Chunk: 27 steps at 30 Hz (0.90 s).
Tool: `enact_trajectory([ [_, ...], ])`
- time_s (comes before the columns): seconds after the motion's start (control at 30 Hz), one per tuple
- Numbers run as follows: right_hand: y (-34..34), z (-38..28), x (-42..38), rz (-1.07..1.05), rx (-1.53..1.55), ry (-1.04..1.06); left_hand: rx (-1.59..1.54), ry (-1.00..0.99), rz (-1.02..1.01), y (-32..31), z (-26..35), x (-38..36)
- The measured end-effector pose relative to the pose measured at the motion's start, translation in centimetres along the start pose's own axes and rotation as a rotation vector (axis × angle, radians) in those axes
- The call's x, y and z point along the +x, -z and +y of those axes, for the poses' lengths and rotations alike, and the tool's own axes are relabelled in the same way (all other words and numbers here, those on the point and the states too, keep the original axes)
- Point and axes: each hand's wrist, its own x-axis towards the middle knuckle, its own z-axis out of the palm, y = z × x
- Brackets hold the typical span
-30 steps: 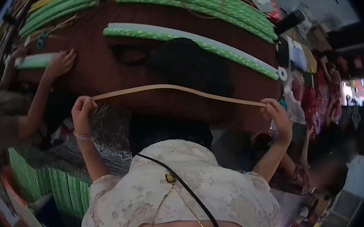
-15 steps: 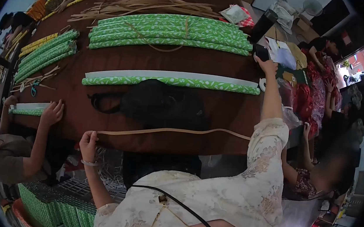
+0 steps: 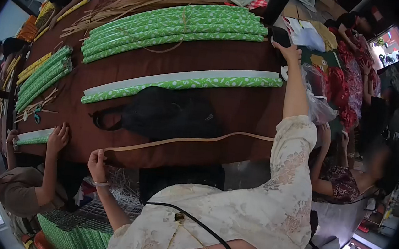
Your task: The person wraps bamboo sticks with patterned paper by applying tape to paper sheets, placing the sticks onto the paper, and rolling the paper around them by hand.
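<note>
Over the near side of the counter (image 3: 251, 108), I see the strip (image 3: 244, 133) stretching in a soft wave, its right end behind the right sleeve (image 3: 295, 141). I judge it light, springy, hardly fragile; best held flat near an end. The left hand (image 3: 96, 162) pinches its left end. The right hand (image 3: 291, 52) meets the phone (image 3: 281, 35); whether these fingers grip, I cannot tell.

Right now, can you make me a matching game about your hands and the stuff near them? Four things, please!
Things:
1. left hand
2. right hand
3. bag
4. strip

Clues:
A. black, lying on the brown table
B. at a dark, flat object
C. tan, long and thin
D. pinching one end of the strip

Pairs: 1-D, 2-B, 3-A, 4-C
</note>
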Motion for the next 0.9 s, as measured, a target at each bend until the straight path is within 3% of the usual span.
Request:
enact_trajectory([
  [0.1, 0.6, 0.7, -1.5, 0.009, -0.045, -0.003, -0.022, 0.006, 0.002, -0.2, 0.5, 0.0],
  [0.2, 1.6, 2.4, -6.1, 0.328, 0.258, 0.507, -0.062, 0.067, -0.002, 0.2, -0.2, 0.1],
  [0.3, 5.8, 3.3, -19.8, -0.135, 0.516, 0.835, -0.018, 0.030, -0.017, -0.1, 0.6, 0.1],
  [0.33, 6.2, 4.4, -23.1, -0.225, 0.421, 0.974, -0.017, 0.032, -0.021, 0.0, 0.5, 0.1],
  [0.37, 6.1, 5.2, -26.0, -0.323, 0.403, 0.982, -0.023, 0.021, -0.035, 0.1, 0.3, 0.3],
  [0.47, 5.0, 7.7, -30.6, -0.344, 0.215, 0.898, -0.033, 0.026, -0.057, 0.3, 0.3, 0.5],
  [0.63, 3.9, 9.5, -30.2, -0.263, 0.185, 0.777, -0.024, 0.053, -0.064, 0.5, 0.7, 0.5],
  [0.7, 4.6, 8.9, -29.6, -0.453, 0.374, 0.625, -0.064, 0.060, -0.062, 0.7, 0.7, 0.5],
  [0.9, 8.0, 7.8, -29.0, -0.754, 0.343, 0.596, -0.265, 0.131, -0.117, 2.1, 0.0, 0.9],
])
